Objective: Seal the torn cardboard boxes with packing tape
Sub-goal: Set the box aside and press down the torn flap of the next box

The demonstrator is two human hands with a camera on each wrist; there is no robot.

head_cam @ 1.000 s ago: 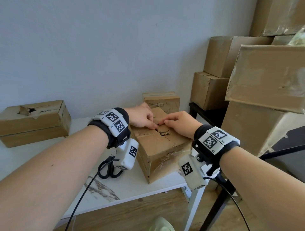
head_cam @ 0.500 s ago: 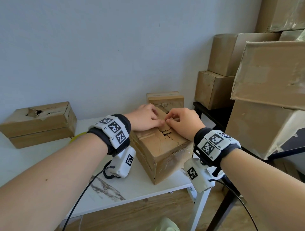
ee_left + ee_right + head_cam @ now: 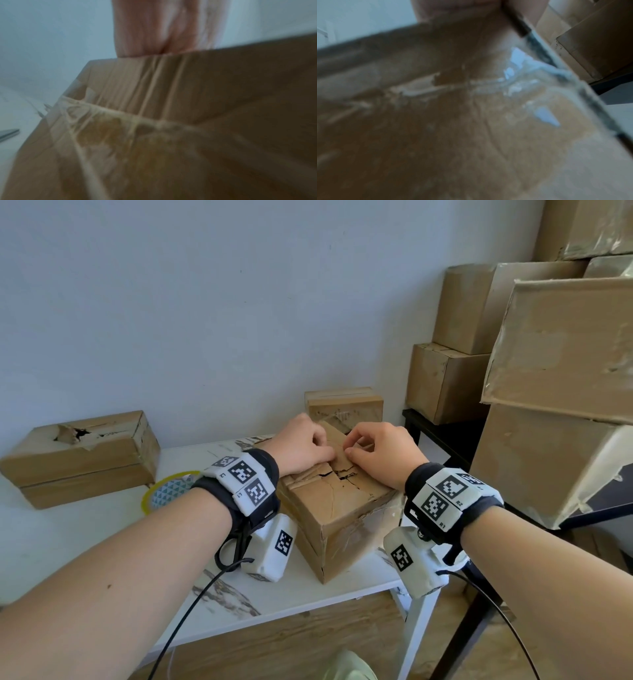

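Note:
A torn cardboard box (image 3: 339,508) stands near the white table's right end, with a jagged crack (image 3: 337,474) across its top. My left hand (image 3: 329,455) lies on the top left of the crack, fingers curled down onto the cardboard. Opposite it, my right hand (image 3: 349,450) has arched fingers and pinches the torn edge. The fingertips of both hands nearly meet. A yellow-rimmed tape roll (image 3: 168,491) lies on the table behind my left wrist. In the wrist views only the box side (image 3: 171,121) (image 3: 436,121) with wrinkled old tape shows, blurred.
A second torn box (image 3: 82,457) sits at the table's far left, and a small box (image 3: 344,405) stands against the wall. Black scissors (image 3: 229,549) lie under my left wrist. Stacked boxes (image 3: 555,354) on a black stand crowd the right side. The table edge (image 3: 308,607) is near.
Both hands stayed on the box top and slid a little toward its far side. The right hand's fingers have arched into a pinch. The tape roll has come into view.

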